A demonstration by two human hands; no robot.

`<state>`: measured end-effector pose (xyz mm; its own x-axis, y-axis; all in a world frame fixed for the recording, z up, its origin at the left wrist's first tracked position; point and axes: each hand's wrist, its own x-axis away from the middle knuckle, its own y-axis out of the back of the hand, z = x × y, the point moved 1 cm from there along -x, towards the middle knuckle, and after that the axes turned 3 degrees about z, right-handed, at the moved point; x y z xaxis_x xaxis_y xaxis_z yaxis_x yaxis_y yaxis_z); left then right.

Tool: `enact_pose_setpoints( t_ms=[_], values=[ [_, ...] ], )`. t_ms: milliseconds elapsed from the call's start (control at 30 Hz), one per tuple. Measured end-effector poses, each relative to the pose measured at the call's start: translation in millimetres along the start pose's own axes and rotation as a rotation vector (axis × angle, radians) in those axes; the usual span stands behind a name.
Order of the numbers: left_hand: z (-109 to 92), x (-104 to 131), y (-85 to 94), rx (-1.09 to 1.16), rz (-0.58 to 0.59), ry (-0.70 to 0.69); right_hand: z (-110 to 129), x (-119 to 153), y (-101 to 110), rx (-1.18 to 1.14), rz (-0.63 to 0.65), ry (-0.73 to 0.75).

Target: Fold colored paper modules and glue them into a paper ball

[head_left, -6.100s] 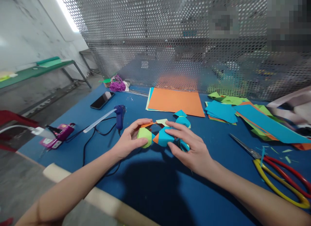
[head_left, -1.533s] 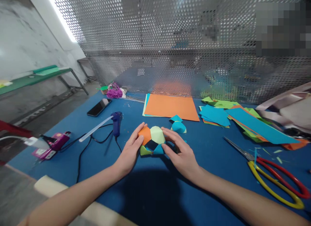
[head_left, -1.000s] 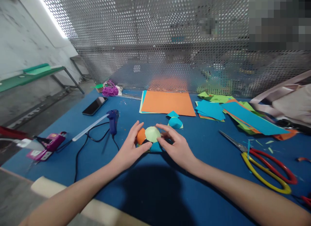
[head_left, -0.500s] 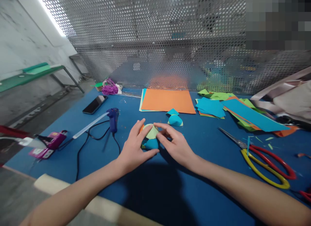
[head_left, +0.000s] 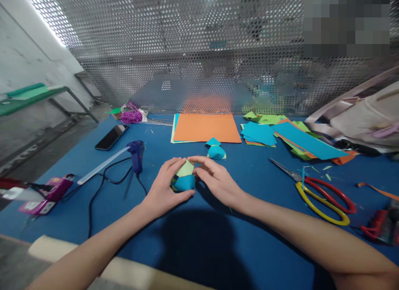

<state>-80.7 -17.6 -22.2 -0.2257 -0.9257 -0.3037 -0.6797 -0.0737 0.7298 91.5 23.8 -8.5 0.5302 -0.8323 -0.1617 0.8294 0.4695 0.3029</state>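
A small folded paper piece [head_left: 184, 182], blue below and pale green above, sits between my two hands on the blue table. My left hand [head_left: 166, 183] curls round its left side, thumb along the near edge and fingers over the far side. From the right, my right hand [head_left: 215, 175] presses its bent fingers against the top and right edge. Part of the paper is hidden under my fingers. Just beyond lies a second folded paper piece [head_left: 216, 151], blue with a pale green edge.
Orange sheets [head_left: 207, 129] lie at the back, with blue paper squares [head_left: 259, 133] and strips to their right. Scissors [head_left: 311, 190] rest on the right. At left are a glue gun [head_left: 136, 157] with its cord, a phone [head_left: 111, 137] and a purple power strip [head_left: 46, 195].
The view has shifted, so the table's things appear further left. My hands have stayed around the folded paper, which now shows more of its blue face towards me.
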Motion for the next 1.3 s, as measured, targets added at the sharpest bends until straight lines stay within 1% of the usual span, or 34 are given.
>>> enact_pose_setpoints(
  t_ms=[100,200,267,367,433,533,600,667,733,767,867,1033,1100,1233,1300],
  values=[
    [0,-1,2.2,0.049,0.010,0.016,1,-1,2,0.030,0.010,0.028],
    [0,-1,5.0,0.157,-0.003,0.072,6,-3,12,0.086,-0.009,0.080],
    [0,-1,8.3,0.268,-0.023,0.142,12,-4,24,0.137,-0.066,0.133],
    [0,-2,15.0,0.499,-0.052,0.251,17,-5,44,0.235,-0.149,0.192],
    [1,-4,19.3,0.656,-0.080,0.297,16,-6,57,0.336,-0.142,0.193],
    [2,-8,23.4,0.829,-0.137,0.349,3,-7,73,0.563,-0.069,0.190],
    [4,-10,24.4,0.917,-0.160,0.396,-11,-11,83,0.726,-0.039,0.219],
    [3,-12,25.1,1.002,-0.164,0.447,-25,-18,92,0.861,-0.025,0.210],
    [2,-12,26.2,1.087,-0.148,0.486,-40,-28,100,0.926,0.004,0.168],
    [1,-12,27.1,1.122,-0.137,0.503,-46,-32,102,0.921,0.033,0.152],
    [-2,-12,30.2,1.196,-0.110,0.545,-59,-43,106,0.855,0.110,0.142],
    [0,-16,33.3,1.315,-0.094,0.605,-67,-45,104,0.779,0.149,0.121],
    [0,-19,33.3,1.357,-0.079,0.609,-70,-44,100,0.762,0.128,0.113],
    [-6,-22,30.4,1.458,-0.053,0.640,-76,-46,87,0.733,0.025,0.139],
    [-10,-21,27.6,1.528,-0.018,0.648,-77,-48,81,0.705,0.008,0.144]
  ],
)
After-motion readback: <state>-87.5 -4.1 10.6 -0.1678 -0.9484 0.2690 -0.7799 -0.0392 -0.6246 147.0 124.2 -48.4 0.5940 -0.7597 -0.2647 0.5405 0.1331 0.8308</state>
